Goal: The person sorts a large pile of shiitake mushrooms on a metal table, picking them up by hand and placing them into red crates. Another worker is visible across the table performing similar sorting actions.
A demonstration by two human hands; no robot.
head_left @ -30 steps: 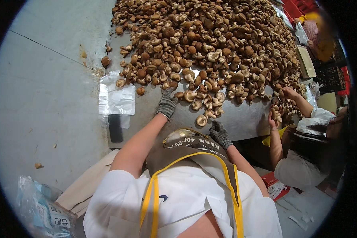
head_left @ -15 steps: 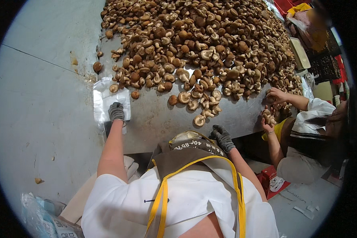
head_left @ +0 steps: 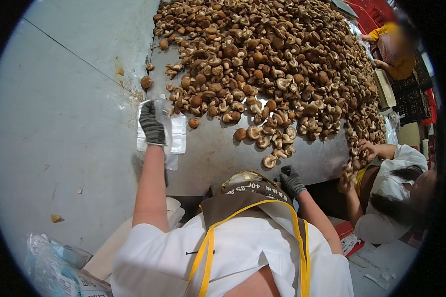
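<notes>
My left hand [head_left: 152,124], in a grey striped glove, is closed on a thin clear plastic bag [head_left: 164,115] lifted from a flat stack of plastic bags [head_left: 179,134] at the table's left edge. The lifted bag hangs beside the hand, partly see-through. At the near edge of the metal table [head_left: 208,161], my right hand [head_left: 293,183], gloved the same way, holds nothing, its fingers loosely apart. The closest things to it are several loose shiitake mushrooms [head_left: 270,161] trailing off a large shiitake pile [head_left: 262,64].
At the right, a co-worker's hands [head_left: 366,148] handle mushrooms by the pile. Another person [head_left: 394,47] stands at the far right near a pale tray [head_left: 384,89] and dark crates [head_left: 404,101]. Plastic-wrapped packages [head_left: 59,270] lie at the lower left.
My left hand has moved farther over the bag stack and raised one bag from it. The view has shifted, while my right hand stays by the table edge.
</notes>
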